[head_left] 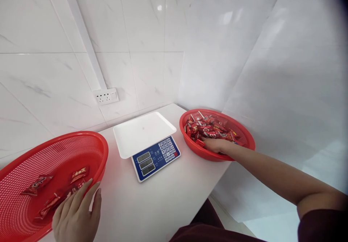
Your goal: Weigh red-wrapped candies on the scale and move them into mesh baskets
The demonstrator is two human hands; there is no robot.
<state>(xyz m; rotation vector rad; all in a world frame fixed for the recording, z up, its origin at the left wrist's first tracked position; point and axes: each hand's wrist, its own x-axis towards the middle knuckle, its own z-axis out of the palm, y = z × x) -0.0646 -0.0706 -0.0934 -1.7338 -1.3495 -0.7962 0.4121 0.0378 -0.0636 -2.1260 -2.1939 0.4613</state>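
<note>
My left hand (77, 211) rests over the near right rim of a red plastic basket (99, 142), fingers stretched out and thumb apart. A few red-wrapped candies (38, 185) lie on that basket's bottom, some partly behind my fingers. On the other side, my right hand (213, 144) reaches into a second red basket (190, 149), which holds a heap of small red candy packets (209, 127). Its fingers are mostly sunk among the packets, so their grip is hidden. One red packet lies right at the fingertips.
Between the baskets stands a digital scale (156, 158) with a blue keypad panel and a white weighing tray (144, 131). They share a white table (174, 198) against a tiled wall. A power socket (106, 96) is on the wall. The table's right edge runs beneath my right arm.
</note>
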